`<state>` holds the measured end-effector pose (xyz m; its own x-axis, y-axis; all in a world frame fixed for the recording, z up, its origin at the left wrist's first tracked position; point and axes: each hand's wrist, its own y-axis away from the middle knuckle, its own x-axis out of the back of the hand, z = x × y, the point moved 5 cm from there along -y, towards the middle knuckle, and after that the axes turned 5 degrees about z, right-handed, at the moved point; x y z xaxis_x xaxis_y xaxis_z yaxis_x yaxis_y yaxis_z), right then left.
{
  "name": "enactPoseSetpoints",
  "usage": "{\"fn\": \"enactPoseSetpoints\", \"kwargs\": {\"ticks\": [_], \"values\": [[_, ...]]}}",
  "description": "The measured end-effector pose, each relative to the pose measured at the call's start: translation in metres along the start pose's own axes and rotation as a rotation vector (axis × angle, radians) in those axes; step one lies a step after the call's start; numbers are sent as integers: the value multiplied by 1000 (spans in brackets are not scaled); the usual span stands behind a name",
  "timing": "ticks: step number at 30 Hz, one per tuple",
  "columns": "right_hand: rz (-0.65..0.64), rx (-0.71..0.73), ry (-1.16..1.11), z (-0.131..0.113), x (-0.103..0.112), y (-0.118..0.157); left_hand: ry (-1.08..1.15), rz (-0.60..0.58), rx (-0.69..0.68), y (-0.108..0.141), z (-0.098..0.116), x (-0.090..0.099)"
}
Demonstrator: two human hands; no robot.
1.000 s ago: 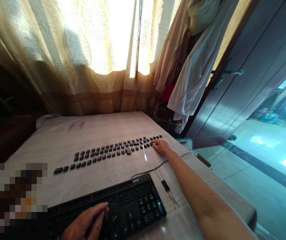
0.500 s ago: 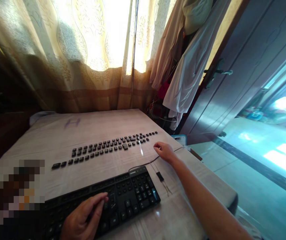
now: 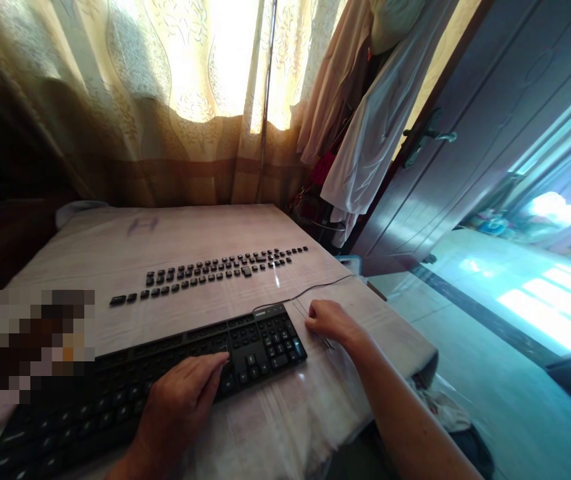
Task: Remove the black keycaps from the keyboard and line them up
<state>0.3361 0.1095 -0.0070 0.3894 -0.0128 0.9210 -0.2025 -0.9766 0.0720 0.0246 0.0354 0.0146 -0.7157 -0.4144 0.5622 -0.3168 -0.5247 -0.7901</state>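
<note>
A black keyboard (image 3: 165, 360) lies across the near part of the cloth-covered table, with some key positions bare. My left hand (image 3: 182, 400) rests over its middle, fingers pinched together on something I cannot make out. To the right of the keyboard, my right hand (image 3: 328, 320) is closed over a thin wire tool (image 3: 328, 344), whose dark middle it hides; whether it grips the tool is unclear. Beyond the keyboard, loose black keycaps (image 3: 215, 270) lie in several slanting rows.
A cable (image 3: 315, 287) runs from the keyboard to the table's right edge. Curtains (image 3: 165, 147) hang behind the table (image 3: 215, 223). Clothes (image 3: 365, 147) hang beside an open door (image 3: 415, 200) at the right. A pixelated patch covers the left side.
My right hand has come nearer to me, from beside the keycaps to over the wire tool. My left hand has shifted slightly right and away along the keyboard. The camera view has tilted.
</note>
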Motion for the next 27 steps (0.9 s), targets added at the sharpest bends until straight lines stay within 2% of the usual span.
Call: {"fn": "enactPoseSetpoints", "kwargs": {"ticks": [7,9,12,15,21,23,27], "values": [[124,-81,-423,19,-1,11,20,-64,4,6,5,-5],[198,-77,-564,18,-3,18,2,-106,-19,7,9,-8],[333,-37,-896,9,-7,29,-21,-183,-79,10,15,-16],[384,0,-1102,-2,-15,34,-19,-226,-105,14,17,-20],[388,62,-1038,-7,-20,36,-5,-245,-66,17,14,-23],[389,128,-922,-10,-16,39,0,-252,-59,17,14,-23],[396,252,-547,-27,-10,49,11,-256,-66,19,16,-24]]}}
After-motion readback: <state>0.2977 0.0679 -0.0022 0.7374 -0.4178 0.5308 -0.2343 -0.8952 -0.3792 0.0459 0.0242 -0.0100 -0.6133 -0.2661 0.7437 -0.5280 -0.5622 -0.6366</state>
